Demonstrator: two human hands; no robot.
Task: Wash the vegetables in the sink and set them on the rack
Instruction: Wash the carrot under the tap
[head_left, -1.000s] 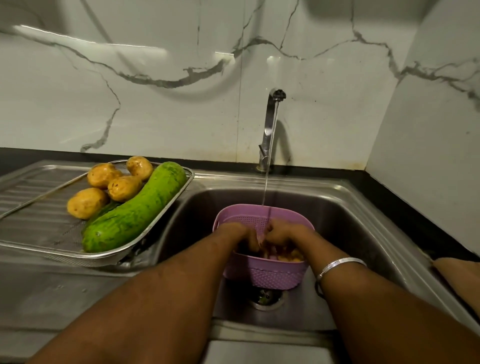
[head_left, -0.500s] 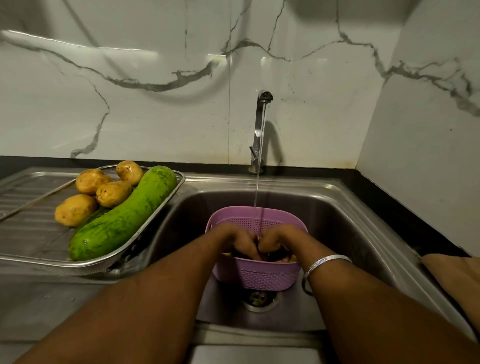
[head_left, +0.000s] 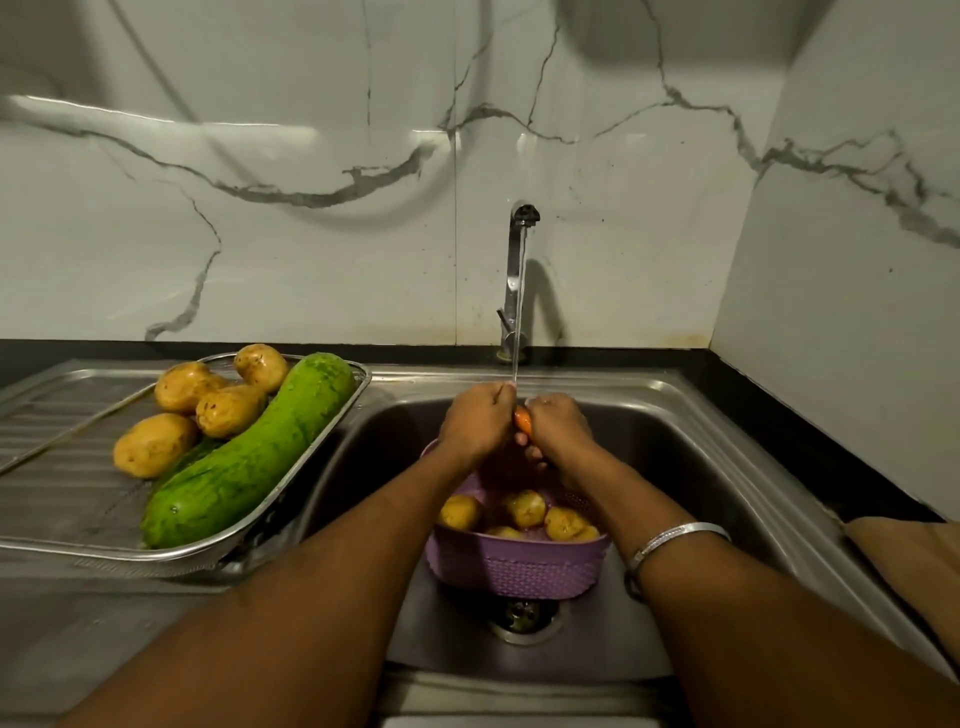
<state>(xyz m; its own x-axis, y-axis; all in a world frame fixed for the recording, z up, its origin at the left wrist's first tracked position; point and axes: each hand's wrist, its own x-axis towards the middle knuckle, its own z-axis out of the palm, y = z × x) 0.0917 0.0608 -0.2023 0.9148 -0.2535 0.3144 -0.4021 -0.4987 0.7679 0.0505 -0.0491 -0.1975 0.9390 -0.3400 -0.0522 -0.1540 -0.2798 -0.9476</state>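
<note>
Stainless sink (head_left: 701, 441) is set into a steel tabletop (head_left: 78, 613), backed by white marble-veined wall panels (head_left: 311, 260) with a dark strip along the base. Ribbed drainboard (head_left: 47, 415) is seen left of the basin. Tap (head_left: 517, 280) is mounted at the back edge; a thin water stream (head_left: 516, 364) is running.

Metal mesh rack (head_left: 291, 499) is placed on the drainboard, its right end overhanging the basin edge. One large green cucumber (head_left: 249, 457) is laid diagonally in it, with four potatoes (head_left: 228, 410) beside it, some touching it.

Purple perforated basket (head_left: 514, 571) is seated in the basin, just behind the drain (head_left: 524, 613). Several more potatoes (head_left: 524, 509) are held in it.

Both forearms are extended over the basket. Left hand (head_left: 478, 421) and right hand (head_left: 558, 423) are raised under the stream, fingers curled around a small orange item (head_left: 523, 420), probably a carrot; it is mostly hidden by the hands. Silver bangle (head_left: 675, 538) is worn on the right wrist.
</note>
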